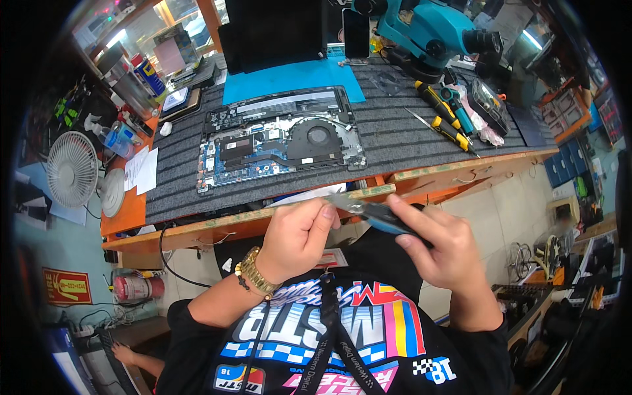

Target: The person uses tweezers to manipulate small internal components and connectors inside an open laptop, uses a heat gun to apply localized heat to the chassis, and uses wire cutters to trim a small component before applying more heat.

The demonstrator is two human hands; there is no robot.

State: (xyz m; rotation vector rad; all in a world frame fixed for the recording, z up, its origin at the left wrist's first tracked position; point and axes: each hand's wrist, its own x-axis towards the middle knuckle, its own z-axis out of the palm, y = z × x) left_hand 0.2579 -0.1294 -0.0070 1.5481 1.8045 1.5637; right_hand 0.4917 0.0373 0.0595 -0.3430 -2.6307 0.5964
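My right hand (440, 242) is closed around the dark, blue-edged handles of a pair of pliers (380, 216). The metal jaws point left and reach the fingertips of my left hand (297, 238). That hand is closed in a pinch, thumb against the curled fingers; whatever it holds at the jaws is too small or hidden to make out. Both hands are above my lap, just in front of the bench edge. Beyond them, an opened laptop base (260, 157) lies on the grey striped mat (172, 178), its circuit board and cooling fan exposed.
Yellow-and-black screwdrivers (453, 135) lie at the right, below a teal microscope (428, 39). A dark screen (273, 33) stands behind a blue mat (250, 89). At left are a white desk fan (71, 170) and a spray can (150, 78). Another person's hand (124, 354) shows lower left.
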